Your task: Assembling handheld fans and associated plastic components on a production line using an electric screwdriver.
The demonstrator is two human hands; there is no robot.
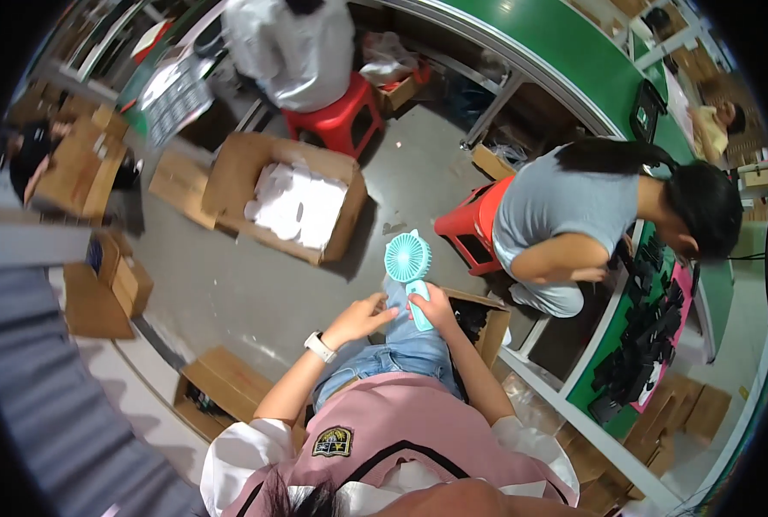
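Right grip on fan, box beyond

Bare floor lies open ahead; a carton of white parts and red stool flank it.

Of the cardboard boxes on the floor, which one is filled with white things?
The large open box near the red stool, in front of the teal handheld fan. White pieces fill it; the other boxes on the floor show only brown cardboard or dark contents.
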